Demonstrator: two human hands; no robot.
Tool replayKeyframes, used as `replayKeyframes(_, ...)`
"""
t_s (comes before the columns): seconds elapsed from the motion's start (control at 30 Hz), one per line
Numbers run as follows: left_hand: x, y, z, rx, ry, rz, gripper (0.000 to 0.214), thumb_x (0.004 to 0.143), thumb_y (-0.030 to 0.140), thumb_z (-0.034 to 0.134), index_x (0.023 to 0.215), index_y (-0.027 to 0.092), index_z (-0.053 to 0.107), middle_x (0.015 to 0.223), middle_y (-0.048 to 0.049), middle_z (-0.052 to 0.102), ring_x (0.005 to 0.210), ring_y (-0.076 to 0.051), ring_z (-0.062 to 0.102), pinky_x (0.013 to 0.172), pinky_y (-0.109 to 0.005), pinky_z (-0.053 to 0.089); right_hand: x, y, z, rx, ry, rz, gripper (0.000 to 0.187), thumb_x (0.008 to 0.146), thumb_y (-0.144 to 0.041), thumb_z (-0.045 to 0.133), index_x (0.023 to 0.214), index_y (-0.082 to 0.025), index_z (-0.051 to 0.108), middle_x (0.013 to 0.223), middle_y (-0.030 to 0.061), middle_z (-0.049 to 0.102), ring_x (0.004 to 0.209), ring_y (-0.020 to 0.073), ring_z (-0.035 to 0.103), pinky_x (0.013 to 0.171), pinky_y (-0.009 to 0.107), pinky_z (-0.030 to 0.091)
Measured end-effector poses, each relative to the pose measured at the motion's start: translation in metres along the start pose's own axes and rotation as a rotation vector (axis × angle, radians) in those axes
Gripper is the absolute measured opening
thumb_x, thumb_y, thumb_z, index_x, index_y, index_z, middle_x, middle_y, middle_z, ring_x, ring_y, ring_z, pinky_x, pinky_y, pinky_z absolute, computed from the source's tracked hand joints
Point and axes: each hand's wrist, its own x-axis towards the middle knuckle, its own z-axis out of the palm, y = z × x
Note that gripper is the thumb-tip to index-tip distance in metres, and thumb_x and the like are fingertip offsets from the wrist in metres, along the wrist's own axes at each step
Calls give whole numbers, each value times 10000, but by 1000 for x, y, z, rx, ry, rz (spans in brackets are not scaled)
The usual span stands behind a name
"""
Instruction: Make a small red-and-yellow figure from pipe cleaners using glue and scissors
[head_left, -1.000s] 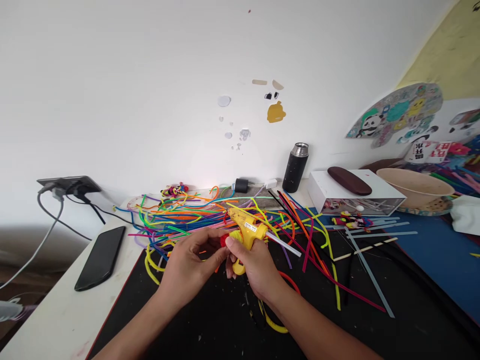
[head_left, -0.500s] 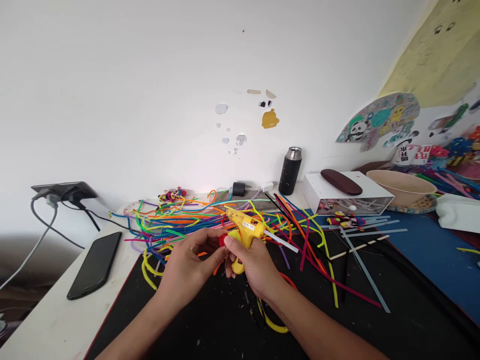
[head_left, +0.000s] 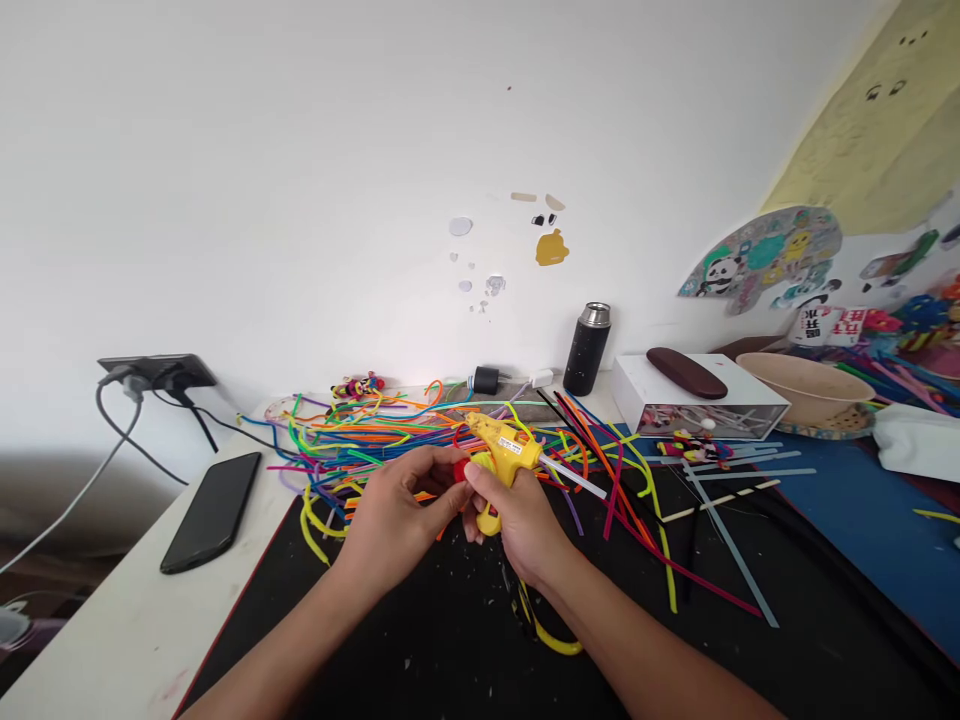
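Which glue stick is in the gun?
The glue stick jutting from the back of the yellow gun in the right hand; the other pale sticks lie loose to the right.

You have one glue gun [head_left: 513, 452], one phone [head_left: 211, 512], one bottle [head_left: 588, 355], one brown case [head_left: 686, 372] and, it seems, two dolls [head_left: 696, 449].

Smooth yellow plastic clad the glue gun [head_left: 511, 460], its glue stick [head_left: 574, 476] glossy and translucent! The pipe cleaners [head_left: 382, 440] looked fuzzy, the bottle [head_left: 587, 352] matt below shiny metal, the phone [head_left: 211, 513] glassy; the brown case [head_left: 686, 372], perhaps, smooth leather.
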Motion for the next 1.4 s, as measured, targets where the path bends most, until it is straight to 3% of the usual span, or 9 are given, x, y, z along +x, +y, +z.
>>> replayKeyframes(0.57,-1,4,2,-145,-14,-30,231,888,341,757,1048,177,724,851,-60,806,694,-199,770,662,-280,620,-1,-4,3,1,-4,-26,545,748,-610,840,627,-187,519,503,-64,503,374,101,551,369,194,378)
replayKeyframes(0.83,4,8,2,-508,-164,-113,299,855,343,819,1045,163,675,794,-41,778,605,-219,759,645,-351,634,-1,-5,2,-13,5,-37,532,759,-589,831,616,-194,504,499,-60,509,373,97,535,373,198,372)
replayKeyframes(1.0,6,14,-6,-631,-248,-146,336,812,293,876,1073,151,719,838,-47,787,670,-221,774,721,-356,637,-1,-12,0,-61,1,-57,529,758,-586,827,604,-199,501,480,-54,513,383,101,536,376,198,379)
replayKeyframes(1.1,6,16,-7,-722,-200,-212,371,795,333,895,1082,135,770,888,-76,804,712,-216,781,760,-339,641,-1,-13,-2,-90,2,-80,509,768,-587,823,643,-194,524,504,-61,525,382,94,539,387,197,396)
replayKeyframes(1.27,8,15,-2,-825,-140,-286,285,762,324,923,951,145,806,776,-49,784,588,-184,745,612,-292,634,-1,-10,-2,-158,-35,-92,444,803,-572,806,766,-193,578,548,-70,559,412,103,577,412,201,436)
replayKeyframes(1.4,9,10,-2,-843,-152,-305,241,774,273,910,950,145,806,773,-52,782,579,-186,742,592,-294,636,-2,-9,0,-188,-42,-79,453,792,-592,799,791,-190,590,564,-59,584,411,110,576,407,213,433)
